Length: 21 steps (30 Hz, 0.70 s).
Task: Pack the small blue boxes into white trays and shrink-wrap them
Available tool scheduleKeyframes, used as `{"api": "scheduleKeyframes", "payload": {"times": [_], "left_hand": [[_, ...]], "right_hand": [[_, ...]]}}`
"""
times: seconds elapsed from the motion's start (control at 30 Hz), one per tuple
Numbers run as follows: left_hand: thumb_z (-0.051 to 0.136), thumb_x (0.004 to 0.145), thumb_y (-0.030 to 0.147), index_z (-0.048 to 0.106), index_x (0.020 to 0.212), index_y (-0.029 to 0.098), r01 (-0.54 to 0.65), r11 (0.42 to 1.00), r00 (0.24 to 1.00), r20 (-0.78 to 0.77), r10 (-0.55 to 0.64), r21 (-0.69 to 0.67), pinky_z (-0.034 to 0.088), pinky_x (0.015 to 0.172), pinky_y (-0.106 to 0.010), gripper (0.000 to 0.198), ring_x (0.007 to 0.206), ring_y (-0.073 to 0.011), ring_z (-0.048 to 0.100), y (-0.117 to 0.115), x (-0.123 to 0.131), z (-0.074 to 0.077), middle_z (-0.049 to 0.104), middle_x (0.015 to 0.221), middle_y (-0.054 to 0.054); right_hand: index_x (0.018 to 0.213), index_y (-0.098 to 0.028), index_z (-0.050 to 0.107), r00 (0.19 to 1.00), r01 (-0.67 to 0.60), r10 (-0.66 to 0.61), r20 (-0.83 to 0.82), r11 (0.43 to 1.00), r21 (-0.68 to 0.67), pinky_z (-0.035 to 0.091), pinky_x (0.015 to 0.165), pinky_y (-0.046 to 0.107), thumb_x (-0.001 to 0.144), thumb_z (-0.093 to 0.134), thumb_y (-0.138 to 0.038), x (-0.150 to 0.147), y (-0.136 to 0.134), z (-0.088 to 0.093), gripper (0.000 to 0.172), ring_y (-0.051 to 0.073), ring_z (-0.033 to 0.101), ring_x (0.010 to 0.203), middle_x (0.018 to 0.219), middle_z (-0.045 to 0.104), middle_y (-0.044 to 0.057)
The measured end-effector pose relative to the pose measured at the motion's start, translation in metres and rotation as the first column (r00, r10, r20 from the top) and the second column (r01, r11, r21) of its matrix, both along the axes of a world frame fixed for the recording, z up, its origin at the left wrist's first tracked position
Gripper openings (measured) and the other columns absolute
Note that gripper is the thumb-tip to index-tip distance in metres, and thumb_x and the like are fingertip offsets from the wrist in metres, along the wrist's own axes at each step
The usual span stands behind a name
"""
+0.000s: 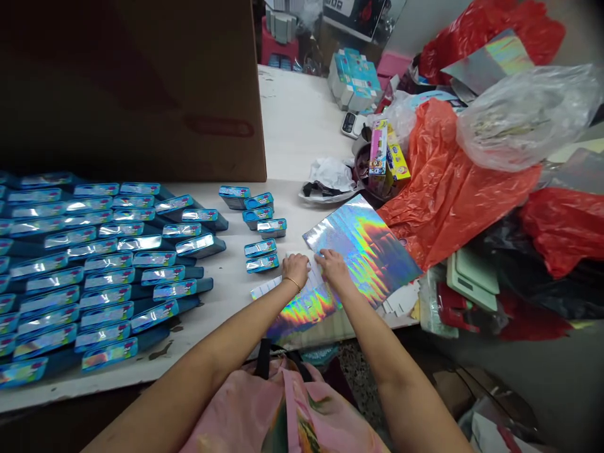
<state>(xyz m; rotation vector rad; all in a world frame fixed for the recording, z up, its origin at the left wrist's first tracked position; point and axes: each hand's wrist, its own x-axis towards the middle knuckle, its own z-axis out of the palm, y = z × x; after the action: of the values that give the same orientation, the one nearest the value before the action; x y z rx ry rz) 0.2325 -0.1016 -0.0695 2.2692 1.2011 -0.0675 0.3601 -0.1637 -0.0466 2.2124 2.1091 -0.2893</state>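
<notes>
A shiny holographic sheet [372, 245] lies at the table's front edge, with rainbow streaks across it. A second holographic piece [306, 308] with pale label-like strips lies to its left, under my hands. My left hand [296, 270], with a thin bracelet at the wrist, is closed with bent fingers over the pale strips; what its fingertips pinch is hidden. Close beside it, my right hand [333, 269] has its fingers curled at the inner edge of the holographic sheet. Just beyond my left hand stand several blue-topped flat boxes [262, 263], the nearest apart from my fingers.
Many blue-topped boxes [108, 277] stand in rows on the left, before a large brown carton [141, 88]. Orange-red plastic bags [453, 182], a clear bag [528, 119] and a small scale [472, 277] crowd the right. A stack of blue-white boxes [355, 78] sits at the back.
</notes>
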Motion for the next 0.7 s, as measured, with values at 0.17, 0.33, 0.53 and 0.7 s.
{"api": "scheduleKeyframes", "payload": {"times": [0.17,0.33,0.53,0.7], "left_hand": [[0.050,0.079,0.028,0.061,0.080,0.019,-0.084,0.995,0.996,0.024,0.085,-0.044,0.033,0.076,-0.036,0.013,0.090,-0.0230,0.051,0.000,-0.001,-0.003,0.062,0.088,-0.007],[0.053,0.077,0.025,0.062,0.076,0.019,-0.096,0.992,0.990,0.099,0.103,-0.079,0.034,0.078,-0.036,0.011,0.091,-0.0228,0.051,0.003,-0.005,0.001,0.062,0.086,-0.007],[0.051,0.077,0.019,0.062,0.090,0.018,-0.099,0.987,0.959,0.251,0.128,-0.127,0.036,0.086,-0.034,0.017,0.099,-0.0206,0.051,0.005,-0.017,0.010,0.061,0.097,-0.009],[0.031,0.087,0.038,0.049,0.117,0.015,-0.199,0.782,0.635,0.530,0.562,-0.591,0.044,0.080,-0.028,0.041,0.098,-0.0154,0.055,0.017,-0.046,0.045,0.058,0.113,-0.010]], "right_hand": [[0.118,-0.019,0.048,0.991,-0.136,0.135,0.022,0.988,0.069,0.035,0.079,0.033,0.088,0.040,-0.020,0.008,-0.022,-0.008,0.031,0.020,0.044,0.098,0.117,0.051,0.009],[0.092,-0.019,0.058,0.992,-0.104,0.113,-0.049,0.981,0.165,0.035,0.079,0.032,0.086,0.043,-0.018,0.003,-0.033,0.014,0.016,0.019,0.047,0.095,0.110,0.055,0.008],[0.075,-0.020,0.056,0.886,0.183,-0.096,-0.453,0.971,0.151,0.039,0.069,0.027,0.082,0.045,-0.024,-0.004,-0.022,0.097,0.014,0.015,0.053,0.076,0.080,0.058,0.004],[0.065,-0.018,0.056,0.569,0.405,-0.312,-0.761,0.912,-0.070,0.037,0.055,0.023,0.074,0.050,-0.031,-0.015,0.031,0.114,0.016,0.011,0.050,0.056,0.059,0.054,-0.002]]}}
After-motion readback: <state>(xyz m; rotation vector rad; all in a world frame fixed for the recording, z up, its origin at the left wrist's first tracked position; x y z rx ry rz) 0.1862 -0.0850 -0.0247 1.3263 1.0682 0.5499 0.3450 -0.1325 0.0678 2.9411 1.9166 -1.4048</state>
